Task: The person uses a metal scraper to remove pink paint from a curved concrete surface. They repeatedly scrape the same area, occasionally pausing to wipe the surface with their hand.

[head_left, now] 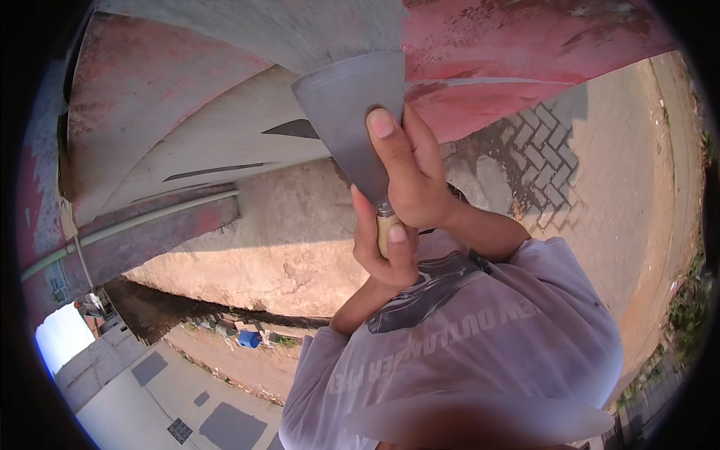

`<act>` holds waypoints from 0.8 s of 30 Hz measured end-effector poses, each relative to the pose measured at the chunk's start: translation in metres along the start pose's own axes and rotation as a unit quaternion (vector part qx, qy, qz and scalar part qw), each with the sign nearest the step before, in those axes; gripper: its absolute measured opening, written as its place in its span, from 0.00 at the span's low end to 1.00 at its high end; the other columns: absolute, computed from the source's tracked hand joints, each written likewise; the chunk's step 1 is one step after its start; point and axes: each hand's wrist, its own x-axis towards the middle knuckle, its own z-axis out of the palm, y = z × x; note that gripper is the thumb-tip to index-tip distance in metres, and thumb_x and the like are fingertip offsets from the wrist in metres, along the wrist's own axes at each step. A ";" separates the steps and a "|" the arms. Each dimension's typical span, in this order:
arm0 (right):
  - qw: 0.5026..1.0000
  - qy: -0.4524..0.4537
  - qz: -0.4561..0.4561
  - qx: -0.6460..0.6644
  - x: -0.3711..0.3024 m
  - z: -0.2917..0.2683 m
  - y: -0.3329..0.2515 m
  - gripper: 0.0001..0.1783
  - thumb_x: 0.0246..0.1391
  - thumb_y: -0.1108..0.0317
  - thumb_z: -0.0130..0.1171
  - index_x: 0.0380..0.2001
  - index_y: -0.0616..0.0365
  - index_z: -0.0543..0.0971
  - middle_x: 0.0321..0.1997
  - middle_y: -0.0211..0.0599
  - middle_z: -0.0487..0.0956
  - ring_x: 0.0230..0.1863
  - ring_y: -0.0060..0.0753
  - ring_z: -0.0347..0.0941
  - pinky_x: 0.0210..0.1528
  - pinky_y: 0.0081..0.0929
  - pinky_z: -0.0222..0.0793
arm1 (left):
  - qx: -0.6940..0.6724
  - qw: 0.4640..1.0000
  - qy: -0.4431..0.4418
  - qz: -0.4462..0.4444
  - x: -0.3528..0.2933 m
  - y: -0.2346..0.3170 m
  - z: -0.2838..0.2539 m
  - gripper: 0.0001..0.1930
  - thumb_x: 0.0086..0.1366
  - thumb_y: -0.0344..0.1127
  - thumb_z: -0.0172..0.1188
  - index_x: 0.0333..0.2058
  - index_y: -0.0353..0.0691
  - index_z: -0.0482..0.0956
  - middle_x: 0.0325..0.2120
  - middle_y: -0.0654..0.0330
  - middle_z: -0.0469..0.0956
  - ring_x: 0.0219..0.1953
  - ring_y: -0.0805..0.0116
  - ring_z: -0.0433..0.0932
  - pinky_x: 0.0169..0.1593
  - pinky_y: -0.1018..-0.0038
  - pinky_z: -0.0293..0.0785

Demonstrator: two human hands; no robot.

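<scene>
Grey metal and pale wood are making up one putty knife (352,139), and the two hands are holding it in the middle, in front of the person's chest. Its wide blade edge is pointing far, toward a grey and red painted surface (300,30), and its handle (385,226) is pointing near, toward the grey T-shirt (480,330). The long way of the knife is running from near to far, leaning a little left at the far end. The wide edge is lying over the grey part; I cannot tell how hard it is pushing.

One blue container (249,339) is sitting on the left, and one pale green pipe (150,227) is running along the left too. Grey paving blocks (546,157) are lying on the right.

The left hand (384,259) is closing around the handle, with its thumb bending over the front and one finger reaching up the left side. The right hand (414,176) is pinching the blade, its thumb lying flat on the front and a finger bending by the right edge. The other fingers are hiding behind, so I cannot tell how they are sitting.
</scene>
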 end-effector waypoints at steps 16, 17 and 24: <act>0.994 0.048 -0.063 -0.081 0.001 -0.001 0.012 0.19 0.70 0.54 0.41 0.42 0.61 0.70 0.31 0.26 0.69 0.32 0.15 0.60 0.35 0.19 0.60 | -0.021 0.999 0.025 -0.010 0.000 -0.016 0.005 0.38 0.68 0.40 0.41 0.69 0.32 0.35 0.17 0.61 0.68 0.12 0.81 0.60 0.17 0.82 0.57; 0.993 0.050 -0.065 -0.086 0.000 -0.002 0.014 0.19 0.70 0.54 0.41 0.42 0.61 0.70 0.30 0.25 0.69 0.32 0.15 0.60 0.35 0.19 0.60 | -0.022 0.999 0.030 -0.013 -0.002 -0.020 0.004 0.38 0.68 0.40 0.41 0.69 0.33 0.35 0.17 0.61 0.69 0.12 0.81 0.60 0.17 0.82 0.57; 0.992 0.023 -0.068 -0.100 0.004 -0.008 0.002 0.20 0.70 0.54 0.41 0.45 0.62 0.71 0.35 0.29 0.72 0.37 0.18 0.64 0.41 0.21 0.63 | -0.031 0.998 -0.044 0.021 0.008 -0.028 -0.003 0.39 0.69 0.42 0.41 0.69 0.34 0.30 0.19 0.60 0.70 0.12 0.80 0.61 0.17 0.82 0.59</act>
